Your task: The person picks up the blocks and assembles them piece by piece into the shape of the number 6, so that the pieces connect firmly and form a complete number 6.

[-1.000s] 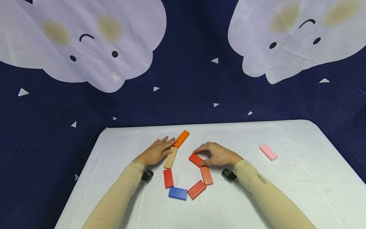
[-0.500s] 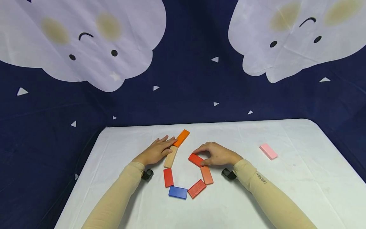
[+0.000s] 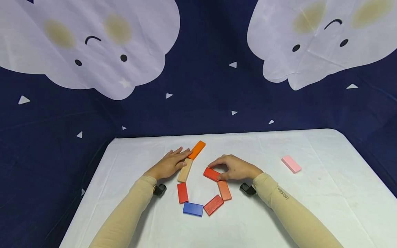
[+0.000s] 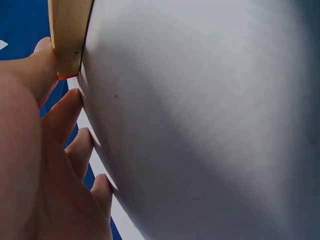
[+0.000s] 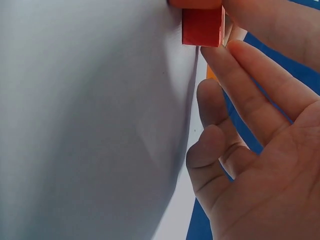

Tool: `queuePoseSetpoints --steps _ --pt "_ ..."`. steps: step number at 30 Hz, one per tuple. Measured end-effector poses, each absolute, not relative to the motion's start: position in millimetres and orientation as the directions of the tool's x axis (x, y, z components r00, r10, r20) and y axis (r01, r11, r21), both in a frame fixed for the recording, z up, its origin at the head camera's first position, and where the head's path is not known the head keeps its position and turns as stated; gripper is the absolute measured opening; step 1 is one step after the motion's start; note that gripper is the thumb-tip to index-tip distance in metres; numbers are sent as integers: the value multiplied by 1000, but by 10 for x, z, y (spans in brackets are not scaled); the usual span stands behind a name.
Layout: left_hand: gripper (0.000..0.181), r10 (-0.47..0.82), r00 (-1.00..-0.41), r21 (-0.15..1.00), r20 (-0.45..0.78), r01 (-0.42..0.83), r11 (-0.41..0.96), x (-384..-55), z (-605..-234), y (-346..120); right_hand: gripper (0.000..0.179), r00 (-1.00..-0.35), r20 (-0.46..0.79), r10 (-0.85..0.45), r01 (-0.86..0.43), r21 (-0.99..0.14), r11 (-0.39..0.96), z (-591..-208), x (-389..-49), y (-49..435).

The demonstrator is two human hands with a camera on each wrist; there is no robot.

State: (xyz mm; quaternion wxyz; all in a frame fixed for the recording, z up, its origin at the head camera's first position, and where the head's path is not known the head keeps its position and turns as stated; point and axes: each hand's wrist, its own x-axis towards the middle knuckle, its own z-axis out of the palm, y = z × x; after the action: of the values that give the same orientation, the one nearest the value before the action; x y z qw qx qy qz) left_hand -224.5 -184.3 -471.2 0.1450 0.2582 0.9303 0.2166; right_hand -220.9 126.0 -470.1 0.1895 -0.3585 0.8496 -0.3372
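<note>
In the head view, my left hand point(image 3: 167, 165) lies with extended fingers against an orange block point(image 3: 198, 148) and a plain wooden block point(image 3: 185, 171), which meet end to end. The left wrist view shows the thumb at the wooden block's point(image 4: 70, 35) side. My right hand point(image 3: 238, 168) pinches a red block point(image 3: 211, 174) between thumb and fingers at its two ends. That block's near end touches a salmon-orange block point(image 3: 224, 190). In the right wrist view the red block's end face point(image 5: 202, 27) shows between the fingers.
A second red block point(image 3: 182, 193), a blue block point(image 3: 193, 209) and a darker red block point(image 3: 213, 205) continue the curved row nearer the person. A pink block point(image 3: 291, 164) lies apart at the right on the white table point(image 3: 322, 213). Dark blue cloud-print cloth hangs behind.
The far end of the red block in my right hand has shifted slightly left and nearer, with the fingers following. My left hand and the other blocks stay put.
</note>
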Motion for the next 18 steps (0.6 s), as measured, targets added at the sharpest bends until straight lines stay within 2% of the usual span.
queuePoseSetpoints --steps 12,18 --pt "56 551 -823 478 -136 432 764 -2245 -4724 -1848 49 -716 46 -697 -491 -744 454 -4734 -2136 1496" --pt "56 552 -823 483 -130 434 761 -2237 -4722 -1857 50 -770 93 -632 -474 -745 469 -4727 -2087 1780"
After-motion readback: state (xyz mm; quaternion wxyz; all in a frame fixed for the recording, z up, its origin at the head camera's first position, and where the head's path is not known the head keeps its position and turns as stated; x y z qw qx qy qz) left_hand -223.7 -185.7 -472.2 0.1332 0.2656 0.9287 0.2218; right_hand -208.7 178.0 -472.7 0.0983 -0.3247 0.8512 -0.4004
